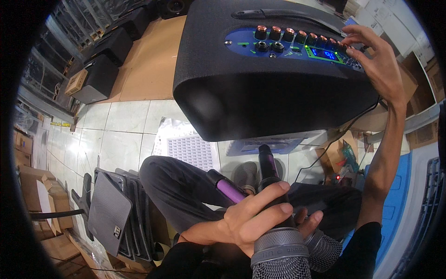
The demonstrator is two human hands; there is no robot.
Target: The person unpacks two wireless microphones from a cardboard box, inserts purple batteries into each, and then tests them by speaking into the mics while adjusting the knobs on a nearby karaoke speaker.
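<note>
Two black microphones with grey mesh heads are gripped together in my left hand (260,216), above my lap. The nearer microphone (281,249) points its head toward me. Behind it, the other microphone (324,250) shows part of its mesh, and a purple band (230,191) shows on a handle beyond my fingers. My right hand (376,58) reaches up to a large black speaker (274,100), thumb and forefinger closed round a knob at the right end of its row of copper-topped knobs (302,37). The speaker's small display (324,54) glows blue.
Several black speakers (100,76) line the left beside a cardboard sheet (151,56). Grey speaker grilles (110,209) stand stacked at my left. A printed label sheet (193,151) lies on the tiled floor. A black cable (320,156) runs down at right, near a blue plastic surface (390,200).
</note>
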